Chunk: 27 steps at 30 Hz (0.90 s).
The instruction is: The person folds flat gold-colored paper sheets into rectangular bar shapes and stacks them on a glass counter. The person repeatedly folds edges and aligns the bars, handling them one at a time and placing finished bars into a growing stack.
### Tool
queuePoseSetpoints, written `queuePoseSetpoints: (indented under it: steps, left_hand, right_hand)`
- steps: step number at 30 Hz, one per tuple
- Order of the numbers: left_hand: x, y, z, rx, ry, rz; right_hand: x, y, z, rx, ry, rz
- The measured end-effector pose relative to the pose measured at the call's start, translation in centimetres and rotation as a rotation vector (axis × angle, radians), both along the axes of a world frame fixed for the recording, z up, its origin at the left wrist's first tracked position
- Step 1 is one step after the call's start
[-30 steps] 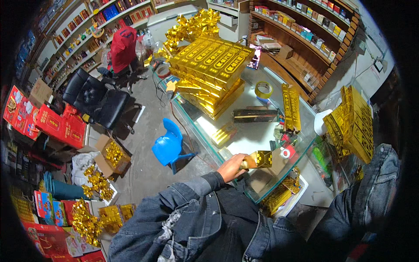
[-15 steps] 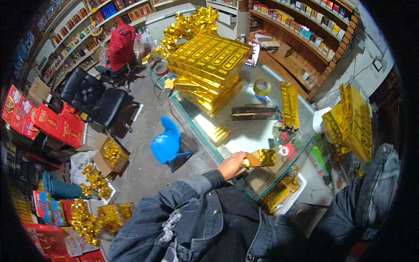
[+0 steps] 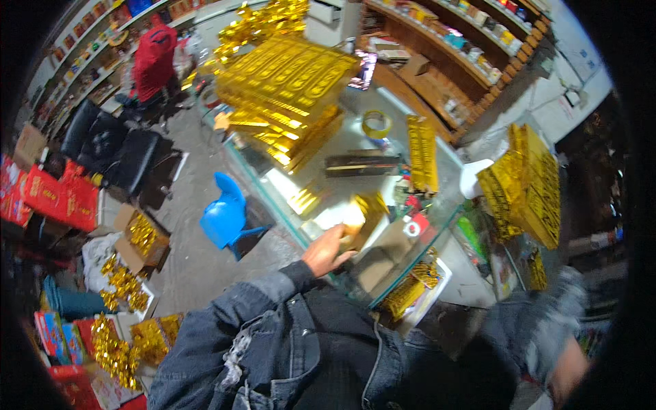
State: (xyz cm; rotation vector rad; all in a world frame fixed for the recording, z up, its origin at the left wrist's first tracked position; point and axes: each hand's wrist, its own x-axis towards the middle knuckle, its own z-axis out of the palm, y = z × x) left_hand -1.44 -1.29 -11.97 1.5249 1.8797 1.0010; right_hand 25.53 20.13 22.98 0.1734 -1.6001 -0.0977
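My left hand (image 3: pixel 326 251) is over the near edge of the glass counter (image 3: pixel 273 212), its thumb and fingers around the end of a shiny gold foil piece (image 3: pixel 371 212). Motion smears that piece, so its exact shape is unclear. A dark oblong packet (image 3: pixel 362 164) and a narrow gold foil strip (image 3: pixel 422 154) lie beyond it on the glass. At the lower right edge of the view, my right hand (image 3: pixel 569 372) hangs low beside my body. It is blurred and its fingers are hidden.
A tall stack of gold foil packs (image 3: pixel 287 68) fills the counter's far left, with a yellow tape roll (image 3: pixel 376 124) beside it. More gold packs (image 3: pixel 526 188) stand at right. A blue plastic chair (image 3: pixel 224 212) and black office chair (image 3: pixel 113 147) stand left.
The view has shifted, so the room's contents appear farther left. My left hand has tilted the gold foil piece away from me, over the glass. My right hand has come into view.
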Motion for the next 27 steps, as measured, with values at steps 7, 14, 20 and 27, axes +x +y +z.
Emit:
queuePoseSetpoints:
  steps: [7, 14, 20, 27]
  left_hand:
    - [-3.2, 0.3, 0.5, 0.008, 0.381, 0.412]
    - [-7.1, -0.1, -1.6, -0.111, 0.582, 0.535]
    - [-7.9, 0.5, -2.5, -0.078, 0.571, 0.543]
    - [-7.6, 0.6, -0.6, -0.093, 0.547, 0.511]
  right_hand:
    - [-15.1, 13.9, -24.0, -0.702, -0.495, -0.422]
    - [-17.8, 14.2, -35.9, -1.18, -1.146, -0.993]
    - [-17.1, 14.6, -33.7, -1.271, -1.21, -0.985]
    - [-15.7, 15.0, -32.1, -1.389, -1.189, -0.83]
